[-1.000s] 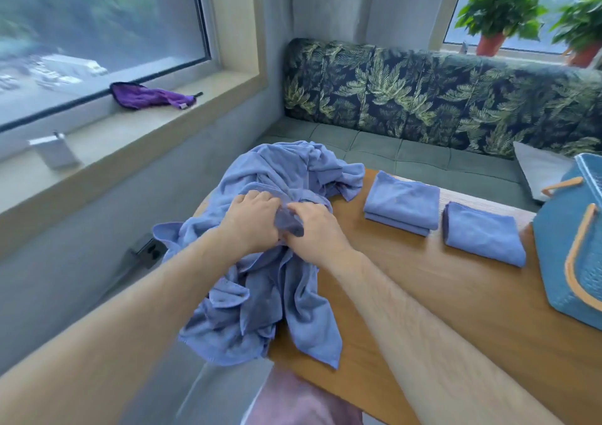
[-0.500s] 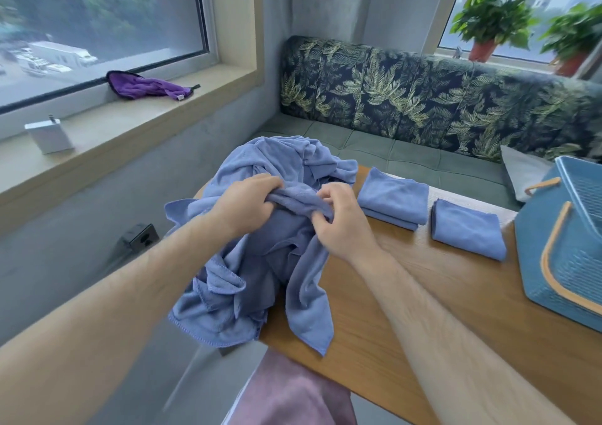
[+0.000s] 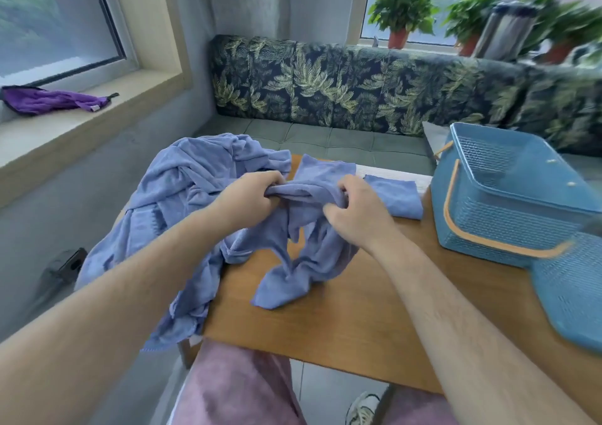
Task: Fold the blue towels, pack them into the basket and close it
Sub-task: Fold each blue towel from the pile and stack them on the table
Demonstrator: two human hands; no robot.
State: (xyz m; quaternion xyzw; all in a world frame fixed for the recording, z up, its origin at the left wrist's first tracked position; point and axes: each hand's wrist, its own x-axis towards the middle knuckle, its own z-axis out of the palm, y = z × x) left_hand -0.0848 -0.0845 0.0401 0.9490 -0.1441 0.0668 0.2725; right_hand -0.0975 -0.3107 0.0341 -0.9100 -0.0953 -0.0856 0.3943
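A heap of crumpled blue towels (image 3: 195,196) lies on the left end of the wooden table (image 3: 342,320) and hangs over its edge. My left hand (image 3: 250,200) and my right hand (image 3: 355,213) both grip one bunched blue towel (image 3: 306,193) lifted off the heap; its lower part (image 3: 293,278) droops onto the table. Behind my hands lie two folded blue towels (image 3: 325,167) (image 3: 397,196). The open blue basket (image 3: 508,203) with a tan handle stands at the right, and its blue lid (image 3: 573,288) lies in front of it.
A sofa with leaf-print cushions (image 3: 358,82) runs behind the table. A purple cloth (image 3: 49,100) lies on the left windowsill. Potted plants (image 3: 400,11) and a metal flask (image 3: 505,30) stand on the far sill. My pink-clad legs (image 3: 234,389) are under the table's near edge.
My hands have pulled one towel to the right, away from the heap, and spread apart along its bunched edge. The view has swung right, showing more of the basket and its lid.
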